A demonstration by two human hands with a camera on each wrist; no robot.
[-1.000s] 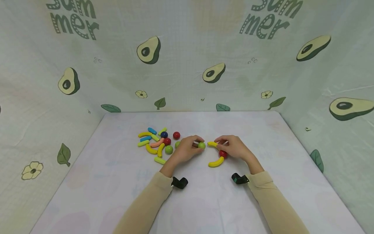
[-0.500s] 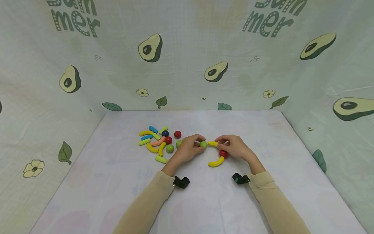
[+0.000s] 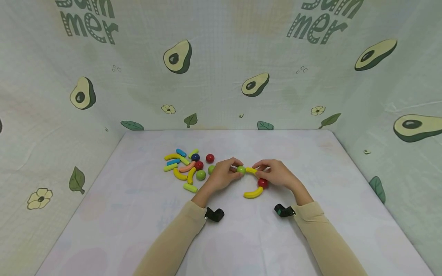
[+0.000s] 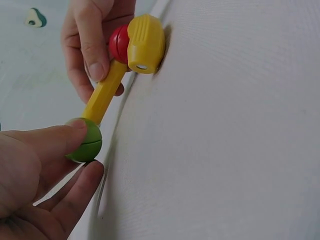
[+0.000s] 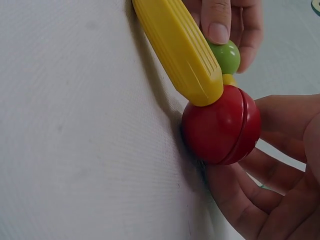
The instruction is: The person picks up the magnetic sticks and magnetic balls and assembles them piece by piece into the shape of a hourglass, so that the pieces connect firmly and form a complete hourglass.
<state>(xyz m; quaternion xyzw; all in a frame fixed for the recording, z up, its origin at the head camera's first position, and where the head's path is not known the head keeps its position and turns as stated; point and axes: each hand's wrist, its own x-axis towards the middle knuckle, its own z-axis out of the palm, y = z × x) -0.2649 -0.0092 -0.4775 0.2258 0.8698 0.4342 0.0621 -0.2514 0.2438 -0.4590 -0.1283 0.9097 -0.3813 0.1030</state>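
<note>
My left hand pinches a green ball between thumb and fingertips. The ball meets one end of a curved yellow stick, which my right hand grips with thumb and fingers. At that stick's other end sits a glossy red ball with a groove around it. A second curved yellow stick joins the red ball and points toward the left in the head view. Its free end shows a small silvery disc in the left wrist view. Together the pieces form an open arc between my hands.
Left of my left hand lies a loose group of pieces: yellow curved sticks, light green sticks, blue sticks, a salmon stick, red balls, a dark blue ball and green balls. A patterned cloth hangs behind the table.
My left hand has carried the green ball right until it meets the yellow stick. The red ball and second yellow stick have shifted slightly left and nearer. The head view has tilted slightly.
</note>
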